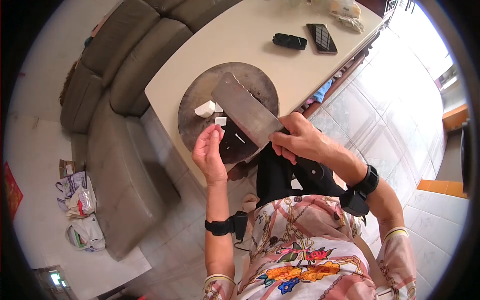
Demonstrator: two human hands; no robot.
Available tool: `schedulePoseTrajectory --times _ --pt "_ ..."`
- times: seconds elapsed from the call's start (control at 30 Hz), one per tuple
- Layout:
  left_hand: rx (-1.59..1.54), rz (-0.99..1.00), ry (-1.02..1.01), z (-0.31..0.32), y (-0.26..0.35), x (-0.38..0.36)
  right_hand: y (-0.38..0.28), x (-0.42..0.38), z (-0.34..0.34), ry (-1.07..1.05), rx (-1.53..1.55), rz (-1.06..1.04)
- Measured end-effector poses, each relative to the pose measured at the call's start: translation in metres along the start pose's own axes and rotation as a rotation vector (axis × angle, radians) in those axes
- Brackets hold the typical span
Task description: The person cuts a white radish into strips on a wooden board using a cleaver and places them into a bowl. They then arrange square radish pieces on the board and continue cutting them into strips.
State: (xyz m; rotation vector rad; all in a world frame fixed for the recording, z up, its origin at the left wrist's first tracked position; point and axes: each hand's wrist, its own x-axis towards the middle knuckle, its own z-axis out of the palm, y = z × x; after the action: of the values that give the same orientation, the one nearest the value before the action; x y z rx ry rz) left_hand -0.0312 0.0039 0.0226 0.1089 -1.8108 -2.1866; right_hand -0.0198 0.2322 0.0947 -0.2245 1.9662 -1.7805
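Observation:
My right hand (300,137) is wrapped round the handle of a cleaver (250,112). Its broad grey blade slants up and left over the round dark chopping board (192,131). At the lower left of the board, my left hand (209,152) has its thumb and fingers pinched together, with a small white piece at the fingertips. A flat white square (220,121) shows just beyond them. Further up lies a larger white chunk (204,109), beside another piece partly hidden by the blade. Thin white scraps (240,138) are scattered on the board's dark lower part.
The board rests on a cream table (235,42). Toward the far right side are a black case (290,41), a phone (322,38) and a tissue pack (345,9). A grey sofa (127,165) runs along the left, with bags (80,200) on the floor beyond.

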Motion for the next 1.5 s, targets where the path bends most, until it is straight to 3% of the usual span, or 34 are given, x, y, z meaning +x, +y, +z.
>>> schedulePoseTrajectory --times 0.03,0.07,0.1,0.17,0.43,0.5,0.7,0.97,1.17,1.3,1.37,1.5 --pt "-0.172 -0.123 0.025 0.004 0.008 0.001 0.0 -0.002 0.001 0.0 -0.006 -0.006" --pt "-0.245 -0.235 -0.073 0.005 0.013 0.001 -0.001 -0.003 0.002 -0.018 0.093 -0.005" --pt "-0.247 -0.225 -0.073 0.007 0.017 0.001 -0.002 -0.004 0.003 -0.037 0.192 -0.005" --pt "-0.742 -0.51 -0.206 0.014 0.02 -0.002 0.008 0.0 0.009 -0.057 0.221 -0.038" --pt "-1.094 -0.584 -0.159 0.022 0.018 -0.01 0.015 0.004 0.011 -0.093 0.347 0.004" --pt "-1.172 -0.594 -0.31 0.024 0.018 -0.011 0.018 0.002 0.012 -0.046 0.476 0.062" --pt "-1.197 -0.63 -0.358 0.042 0.011 -0.015 0.022 -0.017 -0.001 -0.03 0.564 0.126" --pt "-1.048 -0.568 -0.229 0.042 0.0 -0.008 0.022 -0.046 -0.014 -0.075 0.567 0.244" --pt "-1.102 -0.452 -0.075 0.023 0.014 0.002 0.018 -0.064 -0.028 -0.086 0.22 0.16" --pt "-0.893 -0.441 -0.027 0.01 0.022 -0.012 0.026 -0.042 -0.047 0.072 0.051 0.131" --pt "-0.635 -0.487 0.123 0.009 0.026 -0.021 0.037 -0.025 -0.056 0.135 0.039 0.079" --pt "-0.538 -0.552 0.199 0.005 0.022 -0.039 0.039 -0.01 -0.07 0.019 -0.018 0.092"
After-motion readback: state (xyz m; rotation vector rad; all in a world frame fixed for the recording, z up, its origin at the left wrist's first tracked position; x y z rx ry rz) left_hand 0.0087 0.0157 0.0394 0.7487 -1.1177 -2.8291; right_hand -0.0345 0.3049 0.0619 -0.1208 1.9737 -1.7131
